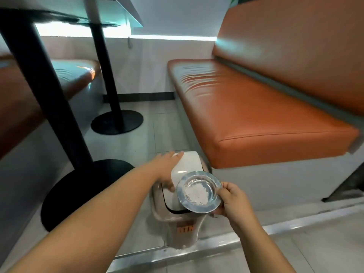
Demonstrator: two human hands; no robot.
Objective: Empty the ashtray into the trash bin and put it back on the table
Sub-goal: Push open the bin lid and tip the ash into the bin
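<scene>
Silvery metal, round and shallow, the ashtray sits in your right hand, fingers clamped on its rim at its 3 o'clock edge, with a patch of pale grey ash lying in the bowl. You hold it roughly level, right over the trash bin, which stands on the tiled floor just below it. Your left hand rests spread open on the bin's white swing lid, at about 10 o'clock from the ashtray, palm down and fingers apart, gripping nothing. The bin's body is beige with orange lettering on its front, too blurred to read. Just beside it, at 2 o'clock, runs an orange padded bench. At 9 o'clock stands a black table leg on a round black base, with a second leg further off at 11 o'clock.
</scene>
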